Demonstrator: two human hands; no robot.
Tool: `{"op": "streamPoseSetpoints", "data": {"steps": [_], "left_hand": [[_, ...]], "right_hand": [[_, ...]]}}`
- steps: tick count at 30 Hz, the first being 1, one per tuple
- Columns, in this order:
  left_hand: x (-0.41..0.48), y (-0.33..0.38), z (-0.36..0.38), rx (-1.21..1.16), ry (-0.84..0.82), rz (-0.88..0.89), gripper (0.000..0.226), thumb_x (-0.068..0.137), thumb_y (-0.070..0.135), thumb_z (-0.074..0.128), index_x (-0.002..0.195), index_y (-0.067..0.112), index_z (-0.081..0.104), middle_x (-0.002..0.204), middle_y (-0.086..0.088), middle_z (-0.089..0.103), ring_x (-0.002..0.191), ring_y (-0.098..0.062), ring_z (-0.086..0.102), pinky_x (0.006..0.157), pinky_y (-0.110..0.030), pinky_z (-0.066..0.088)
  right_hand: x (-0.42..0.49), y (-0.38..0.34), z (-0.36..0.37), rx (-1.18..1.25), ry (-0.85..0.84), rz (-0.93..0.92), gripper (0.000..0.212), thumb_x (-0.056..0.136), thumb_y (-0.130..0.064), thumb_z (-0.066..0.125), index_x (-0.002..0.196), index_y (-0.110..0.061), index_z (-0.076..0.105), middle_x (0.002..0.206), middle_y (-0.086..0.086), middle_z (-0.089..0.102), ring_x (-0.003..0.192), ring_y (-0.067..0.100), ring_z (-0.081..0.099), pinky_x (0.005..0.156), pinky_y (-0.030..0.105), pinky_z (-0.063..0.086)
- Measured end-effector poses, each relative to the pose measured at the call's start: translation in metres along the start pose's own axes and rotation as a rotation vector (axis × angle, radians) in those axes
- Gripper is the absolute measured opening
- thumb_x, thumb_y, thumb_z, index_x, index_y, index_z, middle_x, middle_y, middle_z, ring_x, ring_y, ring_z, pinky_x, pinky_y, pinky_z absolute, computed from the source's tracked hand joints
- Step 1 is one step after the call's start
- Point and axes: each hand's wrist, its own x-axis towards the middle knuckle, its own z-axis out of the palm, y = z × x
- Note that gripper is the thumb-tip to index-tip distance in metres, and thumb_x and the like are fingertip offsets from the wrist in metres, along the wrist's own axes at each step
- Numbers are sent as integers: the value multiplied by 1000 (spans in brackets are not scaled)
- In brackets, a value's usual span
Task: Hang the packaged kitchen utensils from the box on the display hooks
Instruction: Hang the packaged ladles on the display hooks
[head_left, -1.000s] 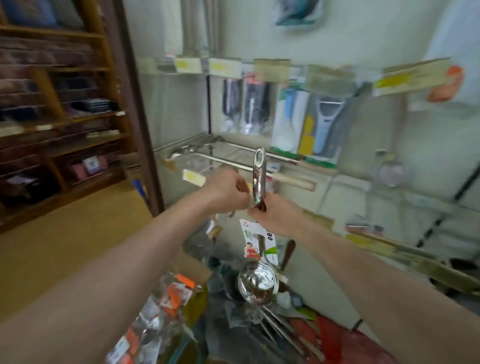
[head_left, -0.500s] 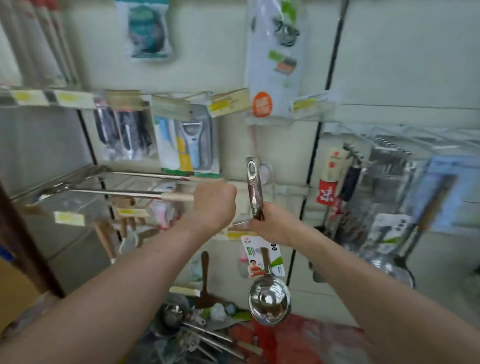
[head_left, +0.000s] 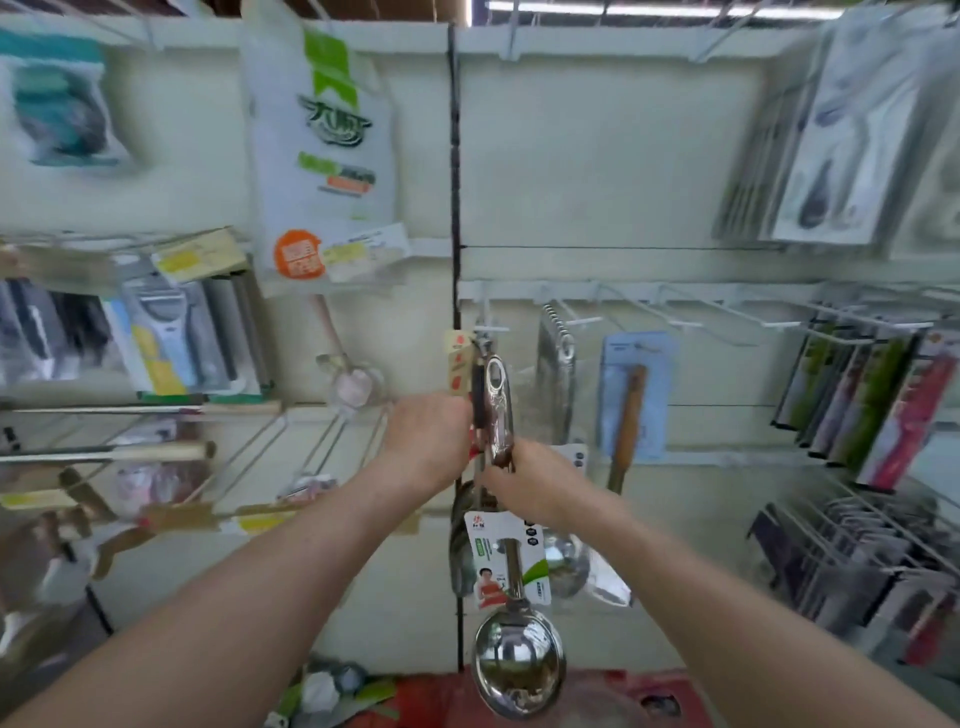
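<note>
1. Item: steel ladle (head_left: 512, 569) with a printed label card (head_left: 487, 551) round its stem. It is held in the air close before the wall display, just right of the black upright strip (head_left: 455, 156).
2. Change: half a second ago the ladle was lower and left of that strip, with the peeler packs behind it. The view has since swung right and up, and the ladle's top end now sits just under a white hook (head_left: 491, 328).
3. Meaning: the carry looks finished and the hanging step is in hand. The slot does not yet appear to be over the hook, so a short lift and push toward the wall is probably still needed.
4. Axis: the long axis is near upright and tilted slightly. The slotted handle end points up at the hook, the bowl hangs lowest, and its hollow faces the camera.
5. Right hand (head_left: 524, 478): grip closed round the lower handle, just above the card, carrying the ladle's weight.
6. Left hand (head_left: 426, 447): back toward the camera, fingers curled, just beside the upper handle. Whether its grip holds anything cannot be told.
7. Same hook: other ladles (head_left: 567, 564) already hang there with a red-marked tag (head_left: 457, 364), so it is crowded.
</note>
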Motion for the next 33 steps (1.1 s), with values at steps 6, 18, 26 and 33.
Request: {"op": "streamPoseSetpoints", "data": {"steps": [6, 18, 26, 33], "left_hand": [[12, 55, -11, -177, -5, -17, 21, 93, 21, 46, 91, 16, 67, 91, -3, 66, 85, -26, 62, 68, -33, 46], [34, 100, -22, -451, -4, -197, 35, 97, 49, 42, 85, 19, 57, 76, 4, 60, 74, -16, 58, 59, -30, 40], [50, 111, -28, -402, -38, -272, 35, 94, 48, 47, 84, 18, 59, 84, -1, 65, 79, -21, 61, 60, -30, 40], [59, 114, -16, -453, -81, -310, 32, 92, 43, 51, 74, 17, 57, 77, -2, 64, 75, -21, 65, 74, -36, 56]], "right_hand": [[-6, 56, -30, 10, 65, 79, 30, 88, -34, 49, 113, -19, 47, 88, -2, 63, 80, 18, 63, 70, 35, 54], [19, 83, -50, -11, -12, 22, 22, 90, -34, 45, 93, -16, 56, 78, 1, 64, 64, 17, 56, 57, 31, 45], [43, 76, -62, -50, -29, -148, 19, 91, -23, 39, 99, -15, 55, 74, -1, 54, 68, 20, 52, 51, 28, 35], [48, 80, -57, 9, -46, -164, 20, 92, -21, 39, 106, -16, 53, 70, -5, 51, 59, 12, 46, 49, 27, 33]]}}
